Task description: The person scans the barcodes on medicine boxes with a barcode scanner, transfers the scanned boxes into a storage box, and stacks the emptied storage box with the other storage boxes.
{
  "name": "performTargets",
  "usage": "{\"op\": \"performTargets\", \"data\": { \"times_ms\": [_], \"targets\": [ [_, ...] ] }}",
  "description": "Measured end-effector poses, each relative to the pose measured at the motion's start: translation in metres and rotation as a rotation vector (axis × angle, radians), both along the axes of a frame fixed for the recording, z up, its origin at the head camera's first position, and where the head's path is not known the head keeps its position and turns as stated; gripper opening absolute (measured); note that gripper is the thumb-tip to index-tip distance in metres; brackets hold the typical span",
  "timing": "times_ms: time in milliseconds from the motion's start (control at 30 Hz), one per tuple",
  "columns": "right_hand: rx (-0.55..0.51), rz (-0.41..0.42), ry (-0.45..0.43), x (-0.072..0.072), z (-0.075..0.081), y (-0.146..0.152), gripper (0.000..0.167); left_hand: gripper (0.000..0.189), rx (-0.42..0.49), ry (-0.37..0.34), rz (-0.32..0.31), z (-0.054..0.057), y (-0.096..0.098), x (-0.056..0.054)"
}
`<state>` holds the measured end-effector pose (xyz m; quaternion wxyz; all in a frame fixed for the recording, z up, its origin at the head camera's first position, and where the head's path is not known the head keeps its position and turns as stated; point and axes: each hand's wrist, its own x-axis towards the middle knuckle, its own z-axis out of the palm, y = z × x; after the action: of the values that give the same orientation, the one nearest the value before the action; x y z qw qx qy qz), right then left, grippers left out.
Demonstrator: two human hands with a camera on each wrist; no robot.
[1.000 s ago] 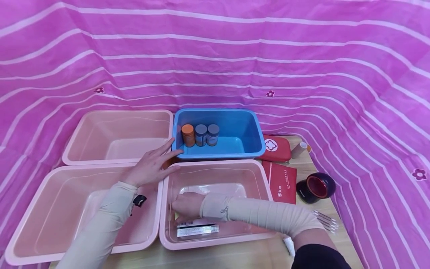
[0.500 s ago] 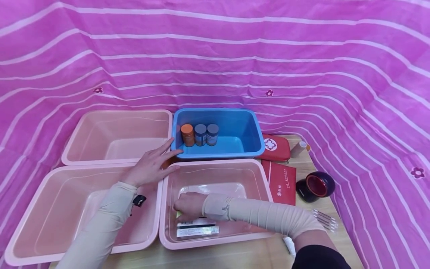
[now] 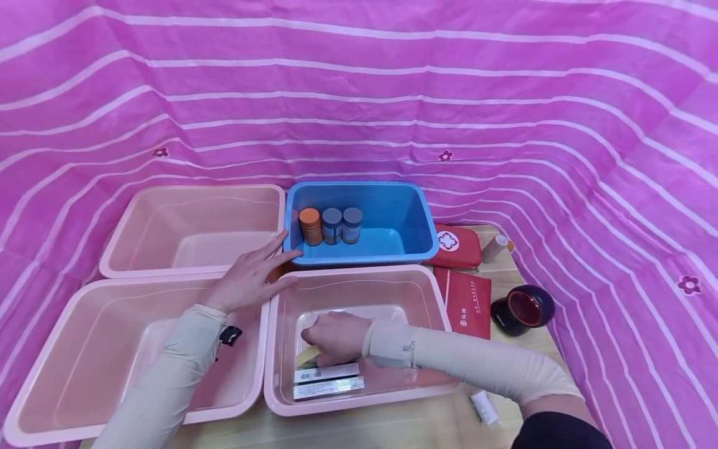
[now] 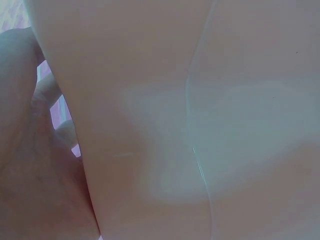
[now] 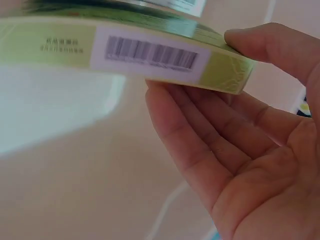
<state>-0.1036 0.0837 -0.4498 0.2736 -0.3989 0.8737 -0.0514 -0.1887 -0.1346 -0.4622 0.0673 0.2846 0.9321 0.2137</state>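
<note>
My right hand (image 3: 340, 337) is inside the front right pink bin (image 3: 359, 408). In the right wrist view it pinches a thin green box (image 5: 145, 52) with a barcode label, thumb on one side and fingers on the other. Most of that box is hidden by the hand in the head view. Just in front of the hand lie two narrow white boxes (image 3: 328, 387) on the bin floor. My left hand (image 3: 247, 280) rests with spread fingers where the bin rims meet, its fingertips at the edge of the blue bin (image 3: 364, 259). It holds nothing visible.
Three lidded bottles (image 3: 332, 226) stand in the blue bin. Two more pink bins (image 3: 193, 272) are on the left. Along the right lie a red pouch (image 3: 457, 246), a red booklet (image 3: 468, 302), a dark rounded device (image 3: 521, 310) and a small white tube (image 3: 483, 406).
The right hand has shifted right and slightly back inside the bin, uncovering more of the white boxes. Its forearm now covers the swab pack on the table. The left hand stays put.
</note>
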Motion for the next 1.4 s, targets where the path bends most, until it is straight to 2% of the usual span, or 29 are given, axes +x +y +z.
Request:
{"op": "performTargets", "data": {
  "times_ms": [167, 300, 467, 600, 700, 833, 933, 1067, 1233, 1400],
  "targets": [
    [-0.066, -0.052, 0.008, 0.0, 0.025, 0.025, 0.029, 0.064, 0.004, 0.013, -0.008, 0.0, 0.0, 0.0],
    [-0.197, -0.127, 0.008, 0.0, 0.046, 0.053, 0.028, 0.065, 0.003, 0.004, -0.01, 0.001, 0.0, 0.001],
    [-0.389, -0.233, 0.081, 0.004, 0.075, 0.096, 0.027, 0.065, -0.003, -0.018, -0.002, 0.003, 0.0, 0.001],
    [-0.532, -0.337, 0.107, 0.008, 0.091, 0.137, 0.031, 0.065, -0.001, -0.02, -0.007, 0.003, 0.0, 0.002],
    [-0.566, -0.427, 0.195, 0.015, 0.103, 0.171, 0.035, 0.064, 0.003, -0.014, -0.012, 0.003, -0.001, 0.003],
    [-0.611, -0.534, 0.379, 0.029, 0.113, 0.22, 0.032, 0.063, -0.002, -0.008, -0.016, 0.003, -0.001, 0.003],
    [-0.641, -0.625, 0.427, 0.041, 0.116, 0.258, 0.031, 0.063, -0.009, -0.006, -0.021, 0.003, 0.0, 0.002],
    [-0.582, -0.733, 0.404, 0.054, 0.113, 0.3, 0.03, 0.063, -0.012, -0.006, -0.023, 0.002, 0.0, 0.001],
    [-0.518, -0.791, 0.343, 0.061, 0.098, 0.34, 0.028, 0.063, -0.018, -0.005, -0.025, 0.005, 0.0, 0.001],
    [-0.498, -0.836, 0.309, 0.068, 0.075, 0.37, 0.03, 0.064, -0.025, -0.015, -0.027, 0.004, 0.001, 0.0]
  ]
}}
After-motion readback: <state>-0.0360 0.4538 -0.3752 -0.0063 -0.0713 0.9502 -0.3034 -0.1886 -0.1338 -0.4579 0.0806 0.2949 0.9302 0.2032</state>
